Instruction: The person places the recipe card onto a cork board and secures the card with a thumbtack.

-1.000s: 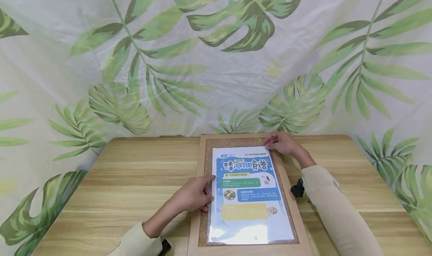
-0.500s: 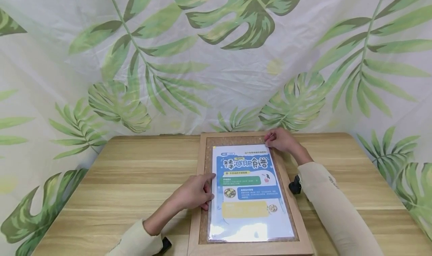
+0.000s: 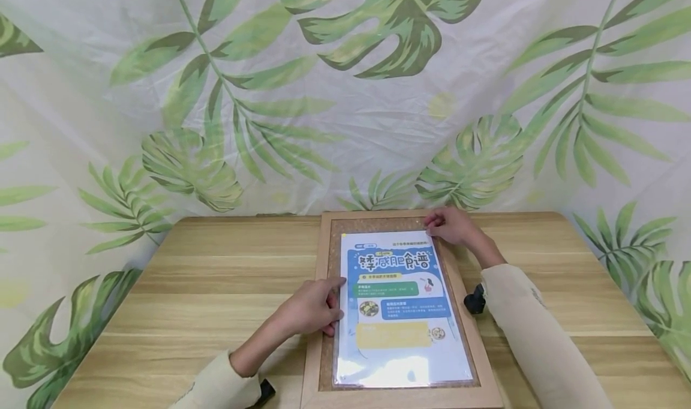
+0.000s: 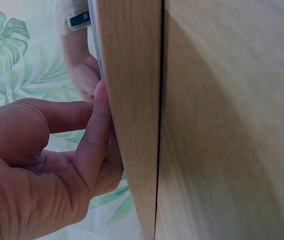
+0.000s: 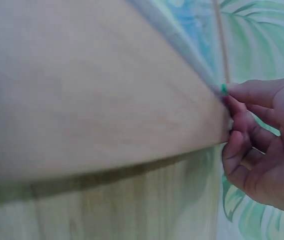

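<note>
A printed poster sheet [image 3: 402, 289] in a glossy clear cover lies on a wood-framed cork board [image 3: 378, 223]. A small yellow pin [image 3: 344, 235] sits at its upper left corner. My left hand [image 3: 309, 308] rests at the sheet's left edge, index finger and thumb touching it; in the left wrist view those fingertips meet the edge just above the frame's side [image 4: 131, 110]. At the upper right corner my right hand [image 3: 452, 226] pinches a small green pin [image 5: 224, 90] against the sheet. Most of the pin is hidden by the fingertips.
The board lies on a wooden table [image 3: 227, 265], its far end close to a leaf-patterned curtain [image 3: 302, 115]. A black device [image 3: 475, 300] shows at the right wrist, another [image 3: 264, 392] at the left sleeve.
Both hands stay at the same places on the sheet. The head view shifts only slightly; the sheet and board keep their position.
</note>
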Available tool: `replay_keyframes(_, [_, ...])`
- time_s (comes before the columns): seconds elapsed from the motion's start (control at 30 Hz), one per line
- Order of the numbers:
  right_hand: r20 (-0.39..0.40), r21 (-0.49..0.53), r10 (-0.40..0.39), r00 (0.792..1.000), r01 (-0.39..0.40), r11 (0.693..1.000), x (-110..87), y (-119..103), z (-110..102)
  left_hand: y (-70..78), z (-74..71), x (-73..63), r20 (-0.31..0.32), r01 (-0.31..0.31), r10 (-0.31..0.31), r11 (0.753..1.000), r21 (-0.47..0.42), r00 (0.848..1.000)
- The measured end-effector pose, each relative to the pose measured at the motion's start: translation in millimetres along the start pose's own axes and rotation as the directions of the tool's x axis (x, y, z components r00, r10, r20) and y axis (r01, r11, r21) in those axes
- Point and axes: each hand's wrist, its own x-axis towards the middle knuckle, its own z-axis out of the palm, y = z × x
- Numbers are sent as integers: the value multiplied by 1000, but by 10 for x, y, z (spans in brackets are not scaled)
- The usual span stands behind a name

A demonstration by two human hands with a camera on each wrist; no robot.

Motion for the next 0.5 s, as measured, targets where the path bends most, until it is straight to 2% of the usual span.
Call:
replay_keyframes(0.27, [41,57,-95,995,93,994,-255,4,-87,-5,-11,-2,4,-4,4,1000,-4,1000])
replay_keyframes(0.5, [37,57,-105,994,103,993,-549,78,-118,-17,-8,12,6,-4,4,1000,-2,1000])
